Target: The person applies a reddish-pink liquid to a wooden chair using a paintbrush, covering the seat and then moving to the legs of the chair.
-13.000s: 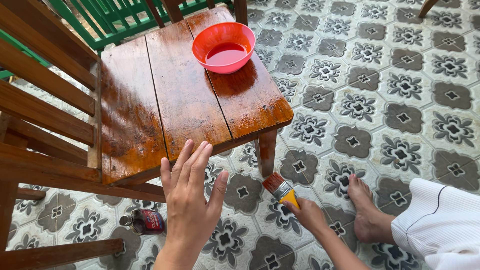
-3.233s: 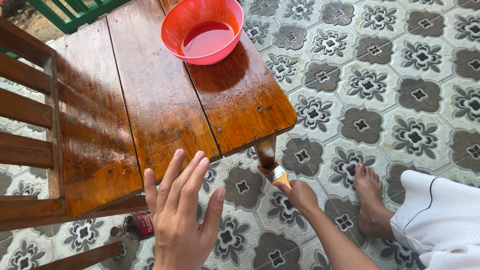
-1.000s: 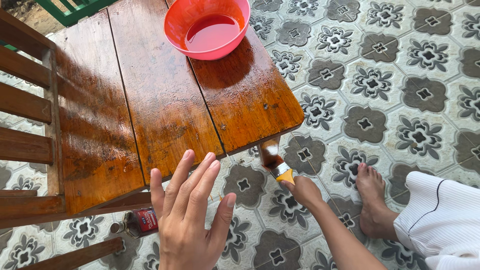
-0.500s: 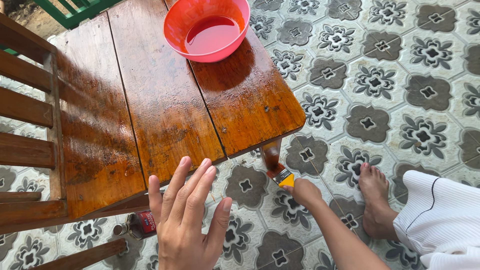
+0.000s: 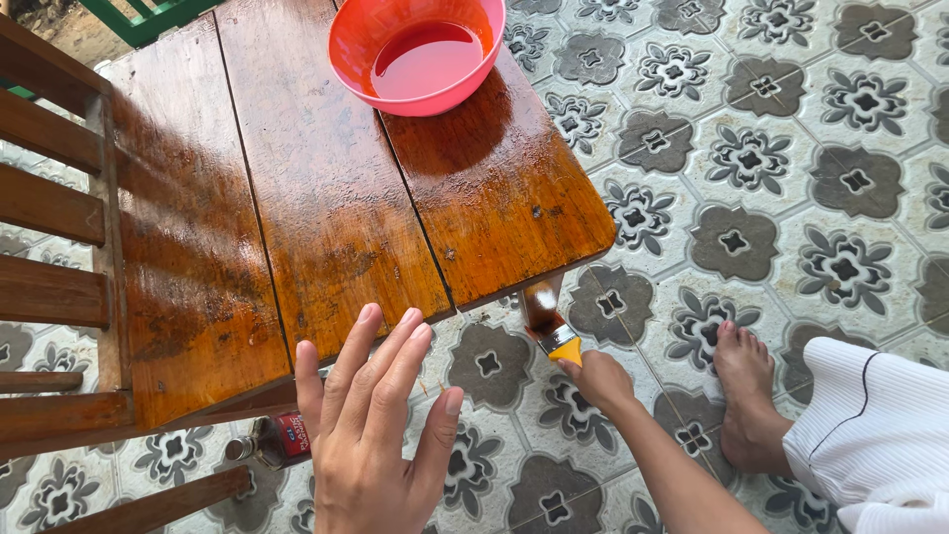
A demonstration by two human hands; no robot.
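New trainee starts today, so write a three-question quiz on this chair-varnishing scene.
1. True or false: the right hand holds a brush against the chair leg.
2. What sits on the chair seat? A) a red bowl B) a bottle C) a rag
3. What does the open left hand hold?

Key:
1. True.
2. A, the bowl holding dark red liquid; the small bottle lies on the tiled floor.
3. Nothing; it hovers by the seat's front edge.
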